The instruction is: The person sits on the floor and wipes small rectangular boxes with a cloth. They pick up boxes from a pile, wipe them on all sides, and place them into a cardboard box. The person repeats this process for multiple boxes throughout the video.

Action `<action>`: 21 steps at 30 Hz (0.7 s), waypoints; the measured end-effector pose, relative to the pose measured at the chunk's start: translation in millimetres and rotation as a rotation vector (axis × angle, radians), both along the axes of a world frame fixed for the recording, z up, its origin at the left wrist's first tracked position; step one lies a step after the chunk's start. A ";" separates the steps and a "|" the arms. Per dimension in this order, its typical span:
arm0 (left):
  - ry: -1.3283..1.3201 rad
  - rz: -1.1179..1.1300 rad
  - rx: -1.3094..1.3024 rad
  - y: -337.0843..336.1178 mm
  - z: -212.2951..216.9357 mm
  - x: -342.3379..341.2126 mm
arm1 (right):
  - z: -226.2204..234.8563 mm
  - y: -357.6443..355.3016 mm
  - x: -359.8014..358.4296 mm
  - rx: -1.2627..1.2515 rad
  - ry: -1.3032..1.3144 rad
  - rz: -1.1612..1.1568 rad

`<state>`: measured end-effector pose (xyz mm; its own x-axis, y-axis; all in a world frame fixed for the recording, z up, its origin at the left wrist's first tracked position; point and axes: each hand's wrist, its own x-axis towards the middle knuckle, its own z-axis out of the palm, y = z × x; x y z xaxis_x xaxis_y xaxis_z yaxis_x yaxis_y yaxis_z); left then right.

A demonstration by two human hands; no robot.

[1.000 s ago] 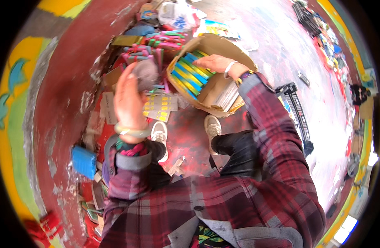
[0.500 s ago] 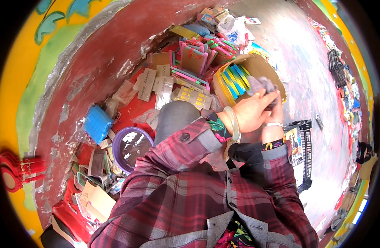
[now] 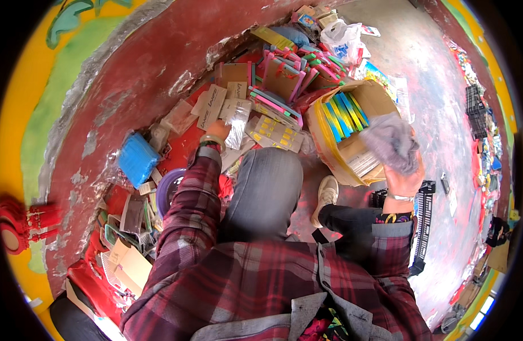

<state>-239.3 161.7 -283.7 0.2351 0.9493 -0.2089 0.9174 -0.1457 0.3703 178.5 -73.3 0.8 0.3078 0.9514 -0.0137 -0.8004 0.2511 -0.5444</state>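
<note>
In the head view, the right hand [image 3: 404,181] is clutching a grey cloth [image 3: 389,142] by a cardboard box [image 3: 325,149] holding blue-and-yellow packs [image 3: 345,115]. Well apart, the left hand [image 3: 218,129] is reaching among flat packages [image 3: 212,108]; I cannot tell whether it is gripping one.

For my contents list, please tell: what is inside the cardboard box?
The cardboard box holds a row of blue-and-yellow items and a pale stack. The grey cloth in the right hand covers part of its right side, so anything there is hidden.
</note>
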 end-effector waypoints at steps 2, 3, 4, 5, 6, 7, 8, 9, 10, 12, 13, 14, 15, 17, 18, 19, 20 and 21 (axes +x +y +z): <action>-0.114 0.159 -0.113 -17.3 -9.0 12.9 | 5.0 -3.0 -9.3 -0.097 -0.098 -0.178; -0.084 0.237 -0.139 -21.0 -25.8 13.5 | 5.8 -3.7 -8.2 -0.009 -0.108 -0.131; -0.054 0.315 -0.165 -23.3 -41.6 13.1 | 3.9 -3.9 -5.9 0.079 -0.117 -0.082; -0.022 0.319 -0.153 -24.5 -45.7 19.0 | -0.8 -5.4 0.2 -0.071 -0.340 -0.201; 0.010 0.322 -0.141 -25.7 -49.6 24.9 | -5.6 -6.9 3.6 -0.056 -0.283 -0.161; 0.043 0.325 -0.130 -25.7 -53.5 31.7 | -9.7 -8.1 5.8 -0.041 -0.226 -0.121; 0.078 0.337 -0.184 -23.5 -52.0 41.3 | -11.5 -9.6 5.3 -0.025 -0.168 -0.089; 0.117 0.358 -0.233 -21.0 -49.0 49.7 | -12.8 -6.3 2.7 -0.047 -0.142 -0.094; 0.155 0.379 -0.282 -18.6 -47.1 57.0 | -13.7 -3.7 0.3 -0.099 -0.138 -0.138; 0.179 0.418 -0.302 -16.7 -44.8 70.6 | -12.9 -1.3 -1.6 -0.208 -0.140 -0.228; 0.186 0.427 -0.309 -16.7 -43.2 75.4 | -21.0 -4.0 6.2 -0.121 -0.192 -0.171; 0.198 0.437 -0.308 -13.7 -37.8 76.4 | -21.3 -1.7 4.6 -0.137 -0.207 -0.180; 0.198 0.444 -0.297 -10.8 -45.9 75.4 | -19.9 1.0 1.7 -0.153 -0.222 -0.190; 0.191 0.452 -0.273 -4.4 -59.4 76.9 | -21.8 3.0 -1.3 -0.176 -0.222 -0.207; 0.210 0.443 -0.272 -0.3 -59.6 77.6 | -24.9 2.4 -1.9 -0.184 -0.207 -0.215; 0.230 0.434 -0.270 2.8 -59.5 76.9 | -26.4 2.3 -2.6 -0.191 -0.192 -0.222; 0.248 0.433 -0.267 3.8 -59.8 75.8 | -25.1 4.6 -4.4 -0.203 -0.163 -0.203; 0.317 0.426 -0.139 -0.1 -70.4 76.2 | -22.7 7.2 -7.7 -0.215 -0.134 -0.183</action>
